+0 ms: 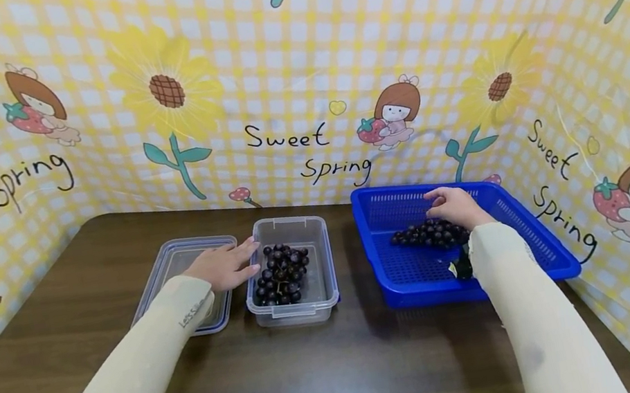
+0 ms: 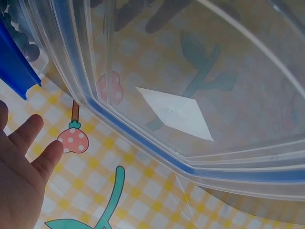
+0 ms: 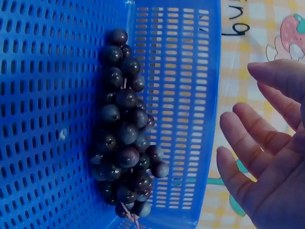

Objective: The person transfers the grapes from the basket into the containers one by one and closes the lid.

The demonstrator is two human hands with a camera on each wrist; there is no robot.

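Note:
My left hand (image 1: 223, 267) has its fingers spread, with the fingertips at the left rim of a clear plastic food box (image 1: 319, 273). Inside that box lies a bunch of dark grapes (image 1: 281, 273). Beneath the same hand is the box's clear lid (image 1: 174, 256), its blue seal (image 2: 138, 136) showing in the left wrist view. My right hand (image 1: 456, 208) hovers over a blue plastic basket (image 1: 426, 286), fingers loosely bent and nothing between them. A second bunch of dark grapes (image 3: 126, 136) lies on the basket floor, just below and apart from these fingers.
All the containers stand on a dark wooden table (image 1: 297, 382). A yellow checked cloth (image 1: 265, 58) with printed flowers and lettering hangs close behind them and along the sides. A white label (image 2: 181, 114) shows through the lid. The basket's slotted walls rise around the grapes.

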